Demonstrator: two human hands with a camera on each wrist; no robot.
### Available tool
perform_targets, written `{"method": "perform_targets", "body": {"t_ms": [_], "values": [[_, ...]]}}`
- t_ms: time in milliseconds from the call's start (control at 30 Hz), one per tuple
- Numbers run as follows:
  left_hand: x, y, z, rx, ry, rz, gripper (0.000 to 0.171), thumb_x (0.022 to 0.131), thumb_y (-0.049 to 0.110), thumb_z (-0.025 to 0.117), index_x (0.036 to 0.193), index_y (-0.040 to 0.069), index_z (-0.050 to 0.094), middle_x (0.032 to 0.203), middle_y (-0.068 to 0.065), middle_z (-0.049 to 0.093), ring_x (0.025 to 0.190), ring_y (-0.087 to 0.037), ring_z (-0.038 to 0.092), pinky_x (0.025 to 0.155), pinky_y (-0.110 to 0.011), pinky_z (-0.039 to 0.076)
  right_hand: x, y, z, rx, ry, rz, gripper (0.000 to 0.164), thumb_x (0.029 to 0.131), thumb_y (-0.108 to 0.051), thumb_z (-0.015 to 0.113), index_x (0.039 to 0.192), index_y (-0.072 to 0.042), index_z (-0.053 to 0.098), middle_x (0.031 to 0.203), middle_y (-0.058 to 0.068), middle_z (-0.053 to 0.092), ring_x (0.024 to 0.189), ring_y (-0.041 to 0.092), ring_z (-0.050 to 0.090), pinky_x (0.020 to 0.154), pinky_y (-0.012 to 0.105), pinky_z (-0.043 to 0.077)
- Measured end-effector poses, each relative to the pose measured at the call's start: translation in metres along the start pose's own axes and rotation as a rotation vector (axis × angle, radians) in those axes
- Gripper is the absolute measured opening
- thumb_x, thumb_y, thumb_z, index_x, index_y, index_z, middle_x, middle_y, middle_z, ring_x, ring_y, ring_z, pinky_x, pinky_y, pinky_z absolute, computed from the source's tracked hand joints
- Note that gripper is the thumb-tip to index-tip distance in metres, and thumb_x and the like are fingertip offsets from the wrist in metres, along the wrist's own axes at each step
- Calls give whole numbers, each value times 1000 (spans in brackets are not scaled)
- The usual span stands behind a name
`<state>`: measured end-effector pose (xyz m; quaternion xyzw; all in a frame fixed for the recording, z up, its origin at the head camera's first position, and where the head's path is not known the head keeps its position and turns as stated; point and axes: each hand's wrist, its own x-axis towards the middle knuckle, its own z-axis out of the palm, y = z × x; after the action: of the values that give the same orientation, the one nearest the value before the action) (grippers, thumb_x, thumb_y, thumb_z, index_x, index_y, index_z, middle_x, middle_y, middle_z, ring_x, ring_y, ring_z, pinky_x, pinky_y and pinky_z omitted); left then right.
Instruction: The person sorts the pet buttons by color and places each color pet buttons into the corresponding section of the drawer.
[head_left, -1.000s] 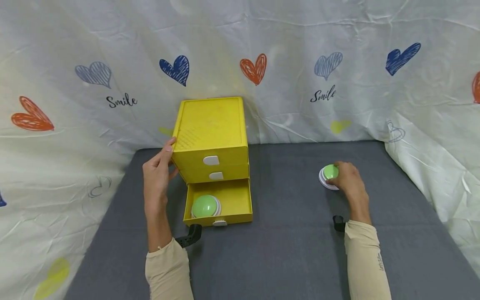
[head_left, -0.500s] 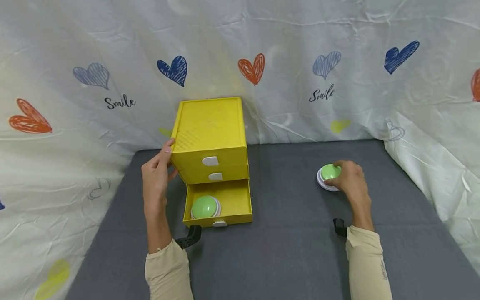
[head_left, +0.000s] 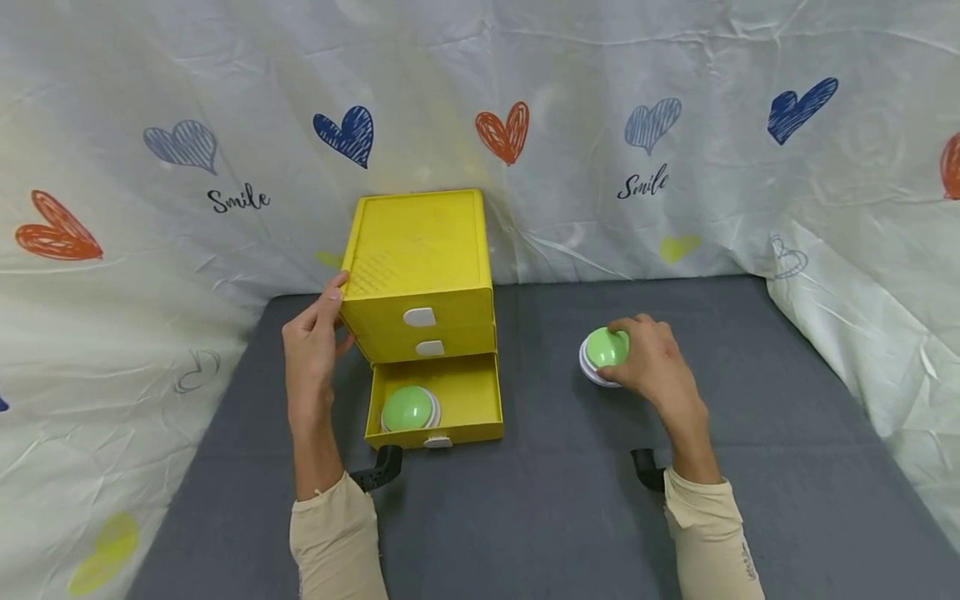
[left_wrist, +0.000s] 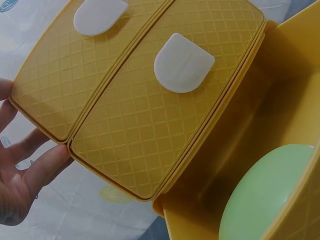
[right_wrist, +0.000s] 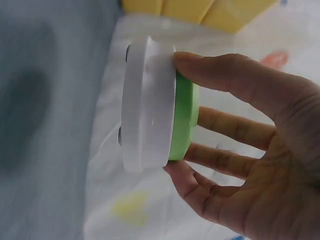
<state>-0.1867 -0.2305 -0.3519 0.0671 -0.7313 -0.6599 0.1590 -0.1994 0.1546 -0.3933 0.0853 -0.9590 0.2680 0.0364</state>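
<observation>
My right hand point(head_left: 654, 362) grips a round push button point(head_left: 604, 350) with a green dome and a white base. In the right wrist view the button point(right_wrist: 155, 105) hangs over the grey cloth, thumb on one side and fingers on the other, small dark feet showing underneath. A yellow drawer cabinet point(head_left: 420, 250) stands left of centre. My left hand point(head_left: 311, 358) holds its left front edge, fingertips at the upper corner. The cabinet's bottom drawer point(head_left: 472, 392) is pulled out, and a second green button point(head_left: 407, 408) lies inside at the left; the two upper drawers are closed.
Grey cloth point(head_left: 555, 500) covers the table. Behind it and along both sides hangs a white curtain point(head_left: 570, 83) printed with hearts and "Smile". The drawers carry white tabs point(left_wrist: 184, 63). Black straps point(head_left: 380, 469) sit at the wrists.
My right hand has carried the button left toward the cabinet, up off the cloth. My left hand, the cabinet and the button in the drawer have stayed in place.
</observation>
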Motion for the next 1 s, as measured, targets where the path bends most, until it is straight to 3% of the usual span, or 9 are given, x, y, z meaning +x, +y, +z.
{"method": "perform_targets", "body": {"t_ms": [267, 533, 700, 867, 1000], "values": [[3, 0, 3, -15, -19, 27, 39, 91, 43, 51, 124, 25, 60, 131, 6, 52, 113, -18, 52, 93, -51, 41, 0, -59, 19, 56, -53, -175, 53, 63, -28, 84, 110, -10, 66, 106, 7, 57, 92, 25, 46, 75, 36, 43], [1, -3, -1, -33, -7, 28, 39, 91, 42, 52, 122, 22, 62, 132, 9, 51, 115, -16, 51, 93, -52, 40, 4, -106, 54, 48, -142, -345, 48, 64, -27, 82, 108, -11, 68, 103, 5, 58, 88, 21, 44, 69, 27, 41], [1, -3, -1, -30, -5, 26, 38, 91, 42, 52, 123, 23, 61, 132, 9, 51, 115, -16, 51, 94, -54, 38, 11, -124, 81, -5, -140, -412, 44, 63, -23, 82, 103, -8, 70, 94, 5, 60, 80, 20, 42, 65, 25, 37], [0, -3, -1, -12, -1, 25, 39, 91, 43, 52, 123, 24, 61, 132, 8, 52, 113, -16, 52, 93, -51, 40, 16, -132, 104, -64, -109, -468, 24, 60, -20, 83, 77, -10, 70, 75, -2, 55, 74, 17, 40, 68, 26, 33], [-1, -2, -1, -12, 0, 16, 39, 90, 44, 51, 124, 26, 60, 131, 4, 52, 114, -17, 51, 94, -51, 40, 16, -137, 115, -126, -96, -457, 26, 58, -21, 85, 67, -13, 63, 71, -3, 49, 74, 17, 42, 68, 27, 37]]}}
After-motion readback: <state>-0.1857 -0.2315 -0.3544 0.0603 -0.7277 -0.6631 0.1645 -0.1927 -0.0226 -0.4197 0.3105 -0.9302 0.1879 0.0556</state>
